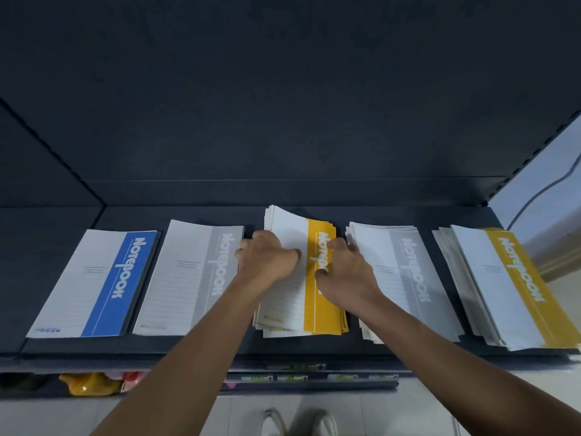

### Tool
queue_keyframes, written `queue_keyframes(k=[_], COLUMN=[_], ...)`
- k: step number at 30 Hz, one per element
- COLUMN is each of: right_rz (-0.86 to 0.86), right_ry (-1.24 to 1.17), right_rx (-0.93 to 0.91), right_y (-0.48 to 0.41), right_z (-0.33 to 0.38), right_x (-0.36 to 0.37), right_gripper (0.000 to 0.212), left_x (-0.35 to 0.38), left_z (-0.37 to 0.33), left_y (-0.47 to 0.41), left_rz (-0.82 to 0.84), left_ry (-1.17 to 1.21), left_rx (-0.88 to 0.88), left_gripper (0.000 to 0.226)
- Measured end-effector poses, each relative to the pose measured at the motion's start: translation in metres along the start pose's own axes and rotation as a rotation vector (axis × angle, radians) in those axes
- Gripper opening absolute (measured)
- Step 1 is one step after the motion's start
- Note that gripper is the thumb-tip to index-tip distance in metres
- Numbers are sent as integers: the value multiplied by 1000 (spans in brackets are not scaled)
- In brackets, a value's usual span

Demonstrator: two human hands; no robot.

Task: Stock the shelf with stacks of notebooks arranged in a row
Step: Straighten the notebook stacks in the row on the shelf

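Notebook stacks, five in number, are laid in a row across the dark shelf (283,349), which spans the middle of the frame. From frame left are noted: blue stack (94,284), left grey stack (185,278), middle stack (320,313) with a yellow band, right grey stack (405,278), and far-right stack (509,287), also yellow-banded. All are laid flat, with "Notebook" printed along the coloured band. The blue and left grey stacks are squared up. The other three are fanned, with page edges stepped out at their near and left sides. The stacks are kept apart from one another, the blue and left grey ones only narrowly.

The middle stack is held from both sides at frame centre, and its far end is set further back than its neighbours'. The left hand (267,259) is placed at its left edge, fingers curled down over that edge, thumb laid on the white cover. The right hand (345,269) is placed at its right edge, thumb pressed on the yellow band, fingers bent over the edge beside the right grey stack. Whether the fingertips reach under the stack cannot be told. Both bare forearms are seen entering from the bottom of the frame.

Below the shelf front, a label strip (298,377) is seen at lower centre and a blurred yellow object (88,383) at lower left. Pale shoes (298,420) are seen at bottom centre. A dark cable (534,196) is seen on the pale wall at the right edge.
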State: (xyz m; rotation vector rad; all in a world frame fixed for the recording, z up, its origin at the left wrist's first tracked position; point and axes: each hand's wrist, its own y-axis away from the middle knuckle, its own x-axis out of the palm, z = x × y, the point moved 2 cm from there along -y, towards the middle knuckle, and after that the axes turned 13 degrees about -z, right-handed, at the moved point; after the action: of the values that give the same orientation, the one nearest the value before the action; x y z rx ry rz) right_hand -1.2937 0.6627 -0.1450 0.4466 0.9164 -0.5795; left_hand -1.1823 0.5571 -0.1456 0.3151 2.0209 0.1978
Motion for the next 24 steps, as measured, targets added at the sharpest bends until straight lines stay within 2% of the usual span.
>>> queue_keyframes(k=[2, 6, 12, 16, 20, 24], right_rz=[28, 64, 99, -57, -284, -312], right_ry=[-5, -74, -363, -454, -529, -555], right_rx=[0, 15, 171, 99, -73, -104], right_y=[1, 2, -1, -2, 6, 20], right_z=[1, 1, 4, 11, 22, 17], right_x=[1, 2, -8, -20, -35, -25], right_gripper=[54, 57, 60, 50, 53, 59], left_x=[0, -3, -23, -32, -44, -42], left_z=[3, 10, 22, 22, 12, 13], left_y=[-1, 2, 21, 29, 35, 40], left_rz=[31, 34, -7, -34, -116, -77], left_ry=[109, 338, 546, 690, 767, 721], left_rx=[-48, -19, 93, 206, 379, 451], left_gripper=[64, 52, 35, 30, 42, 56])
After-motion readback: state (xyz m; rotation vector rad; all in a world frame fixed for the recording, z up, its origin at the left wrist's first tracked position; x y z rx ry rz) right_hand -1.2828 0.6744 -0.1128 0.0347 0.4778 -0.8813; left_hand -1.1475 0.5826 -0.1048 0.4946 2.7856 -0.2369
